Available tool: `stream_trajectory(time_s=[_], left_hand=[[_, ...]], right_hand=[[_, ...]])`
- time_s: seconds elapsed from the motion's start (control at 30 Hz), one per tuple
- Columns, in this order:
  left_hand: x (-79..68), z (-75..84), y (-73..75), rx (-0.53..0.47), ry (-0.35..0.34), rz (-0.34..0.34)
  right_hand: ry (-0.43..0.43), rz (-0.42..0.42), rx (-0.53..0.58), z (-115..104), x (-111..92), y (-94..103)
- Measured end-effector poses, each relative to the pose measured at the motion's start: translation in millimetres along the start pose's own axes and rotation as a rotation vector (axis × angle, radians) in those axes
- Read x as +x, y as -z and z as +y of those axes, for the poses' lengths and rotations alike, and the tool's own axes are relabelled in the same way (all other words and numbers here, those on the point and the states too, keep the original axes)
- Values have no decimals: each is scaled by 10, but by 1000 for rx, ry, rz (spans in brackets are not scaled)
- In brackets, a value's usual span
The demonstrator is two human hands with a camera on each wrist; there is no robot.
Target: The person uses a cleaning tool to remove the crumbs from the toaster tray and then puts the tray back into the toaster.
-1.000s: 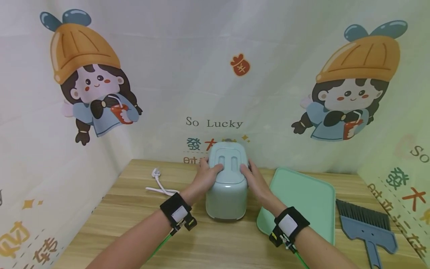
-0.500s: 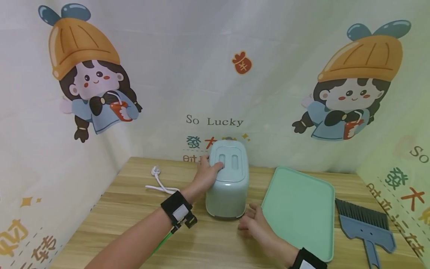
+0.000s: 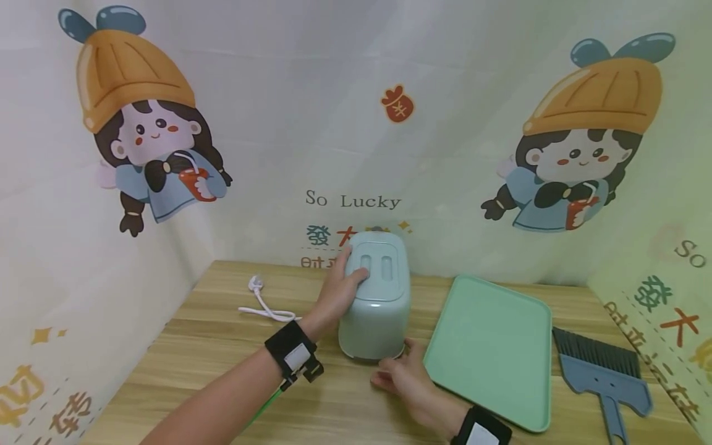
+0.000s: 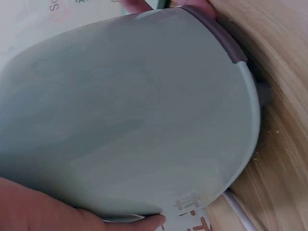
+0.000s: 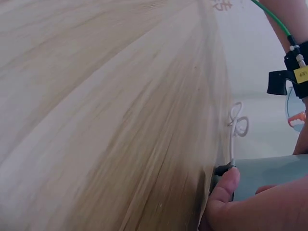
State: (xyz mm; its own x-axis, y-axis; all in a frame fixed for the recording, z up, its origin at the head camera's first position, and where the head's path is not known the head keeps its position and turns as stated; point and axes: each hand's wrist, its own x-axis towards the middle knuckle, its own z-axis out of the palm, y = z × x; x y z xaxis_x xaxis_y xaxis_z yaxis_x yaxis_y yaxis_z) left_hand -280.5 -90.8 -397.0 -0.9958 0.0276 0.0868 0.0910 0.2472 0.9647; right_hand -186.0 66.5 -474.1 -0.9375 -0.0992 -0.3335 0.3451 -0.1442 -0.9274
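A pale green toaster (image 3: 374,327) with two slots in its top stands on the wooden table. My left hand (image 3: 335,296) grips its left side near the top, with the thumb over the upper face beside a slot. At the bottom right front corner, my right hand (image 3: 410,378) holds the base edge. In the left wrist view, its fingertips lie at the end of a dark brown strip (image 4: 219,33) along the base. The right wrist view shows the right thumb (image 5: 228,180) against the base, close to a small dark foot (image 5: 222,170).
A white power cord (image 3: 269,312) with its plug lies left of the toaster. To the right are a light green tray (image 3: 489,352) and a blue-grey brush (image 3: 606,377). A printed curtain (image 3: 311,123) hangs behind the wooden table (image 3: 222,346).
My right hand has left the toaster's upper right side and come down to its bottom front corner. My left hand stays on the toaster, with its fingers spread a little higher.
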Motion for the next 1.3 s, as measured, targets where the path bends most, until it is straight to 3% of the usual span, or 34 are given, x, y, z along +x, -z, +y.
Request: stream_trajectory(time_s=[0.27,0.57,0.83,1.07,1.3], left_hand=[[-50,-55,53,251,-211,-46],[-17,-88,64,311,-244,-101],[-21,-99,91,301,-234,-92],[-41,-117,111,301,-211,-97],[-39,-94,104,291,-231,-99]], right_hand=[[-67,0,140,-55,18,-92],[-73,-11,252,-31,82,-114],[36,-26,159,120,169,-132],[108,23,8,166,128,-189],[140,60,-75,141,79,-195]])
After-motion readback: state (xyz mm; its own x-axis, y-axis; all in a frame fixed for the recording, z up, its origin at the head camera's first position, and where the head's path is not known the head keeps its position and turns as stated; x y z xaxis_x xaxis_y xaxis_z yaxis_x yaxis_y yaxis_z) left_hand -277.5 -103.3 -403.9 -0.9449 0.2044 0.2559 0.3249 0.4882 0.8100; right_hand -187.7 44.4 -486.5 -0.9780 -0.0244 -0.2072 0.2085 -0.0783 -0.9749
